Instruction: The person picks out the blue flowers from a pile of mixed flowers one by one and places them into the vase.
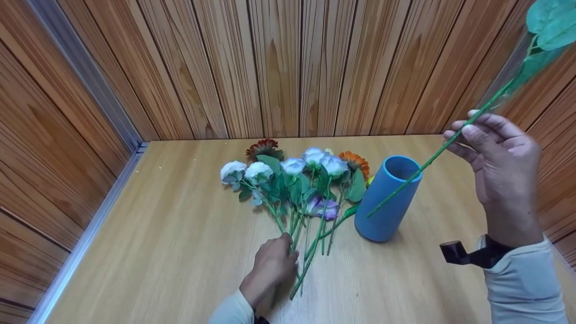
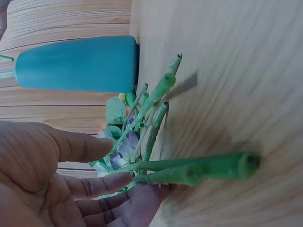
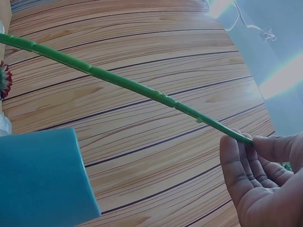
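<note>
My right hand [image 1: 506,153] pinches a long green artificial flower stem [image 1: 432,159] between thumb and fingers, raised above the table. Large leaves [image 1: 551,27] show at its upper end, and any bloom lies outside the head view. The stem's lower end crosses in front of a blue vase [image 1: 380,202], outside it. The vase stands upright, also visible in the left wrist view [image 2: 78,64]. Low on the table, my left hand [image 1: 274,261] is at the stems [image 2: 156,137] of a loose bunch. Its thumb and fingers are apart, the fingers fairly straight against the stems.
The bunch on the table has white flowers [image 1: 258,172], pale blue flowers [image 1: 312,157], a purple flower [image 1: 325,208], an orange flower [image 1: 355,162] and a dark red flower [image 1: 263,148]. Wood-panelled walls [image 1: 270,67] border the table [image 1: 171,234] behind and at both sides.
</note>
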`<state>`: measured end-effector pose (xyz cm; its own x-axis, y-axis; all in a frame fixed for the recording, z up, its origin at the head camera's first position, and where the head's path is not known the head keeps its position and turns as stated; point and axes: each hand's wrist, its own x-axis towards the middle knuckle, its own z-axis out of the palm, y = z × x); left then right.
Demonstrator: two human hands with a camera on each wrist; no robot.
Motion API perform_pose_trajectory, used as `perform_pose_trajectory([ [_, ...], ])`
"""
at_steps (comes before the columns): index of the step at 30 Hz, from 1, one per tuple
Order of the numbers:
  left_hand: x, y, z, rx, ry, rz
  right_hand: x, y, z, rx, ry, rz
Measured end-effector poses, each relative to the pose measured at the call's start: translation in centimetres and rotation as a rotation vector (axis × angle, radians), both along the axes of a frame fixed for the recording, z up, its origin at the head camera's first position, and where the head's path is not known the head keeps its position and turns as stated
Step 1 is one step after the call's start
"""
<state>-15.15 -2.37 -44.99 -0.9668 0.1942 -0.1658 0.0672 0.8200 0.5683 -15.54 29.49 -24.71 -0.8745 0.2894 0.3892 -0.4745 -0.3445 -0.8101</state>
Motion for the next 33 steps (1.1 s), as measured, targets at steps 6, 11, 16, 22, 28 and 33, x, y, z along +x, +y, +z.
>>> perform_pose_trajectory([
  [6,0.0,0.0,-0.1,0.011,0.059,-0.006,-0.3,0.4,0.6,-0.014,0.043,-0.020],
  [11,-0.1,0.0,-0.2,0.008,0.058,0.004,-0.4,0.8,1.1,-0.029,0.049,-0.030],
  [16,-0.4,-0.1,-0.2,0.009,0.041,0.014,-0.3,1.1,1.6,-0.040,0.023,-0.053],
  [22,-0.5,-0.3,-0.2,0.030,0.058,0.021,-0.4,1.5,2.3,0.012,0.079,-0.103],
  [28,-0.5,-0.4,-0.3,0.038,0.090,0.015,-0.3,2.0,2.9,-0.023,0.079,-0.104],
  [33,-0.5,-0.4,-0.4,0.015,0.100,0.023,-0.4,2.4,3.5,-0.038,0.093,-0.097],
])
